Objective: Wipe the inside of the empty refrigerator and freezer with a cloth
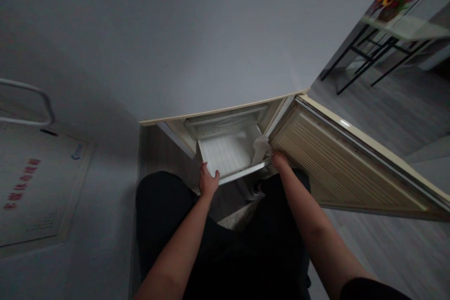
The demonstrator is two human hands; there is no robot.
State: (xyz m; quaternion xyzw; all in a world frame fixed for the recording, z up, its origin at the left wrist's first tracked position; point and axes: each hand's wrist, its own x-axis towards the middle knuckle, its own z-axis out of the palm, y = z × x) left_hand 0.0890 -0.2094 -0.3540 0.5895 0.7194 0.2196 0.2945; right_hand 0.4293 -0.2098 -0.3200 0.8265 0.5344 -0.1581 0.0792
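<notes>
Fingers of my left hand (208, 181) curl over the drawer (228, 154) front edge to steady it — my right hand (280, 159) pinches a white cloth (260, 147) against its right corner, fridge door (351, 168) swung wide for access

The right hand (280, 160) at the front rim of the pulled-out white ribbed plastic drawer (228, 153) hides its own fingertips, so its grip on the crumpled white cloth (260, 147) cannot be judged. The drawer's back lies in shadow. The open cream ribbed fridge door (351, 168) and the glass-topped black-legged table (404, 23) run past the right edge. The small red lettering (23, 183) is unreadable.
</notes>
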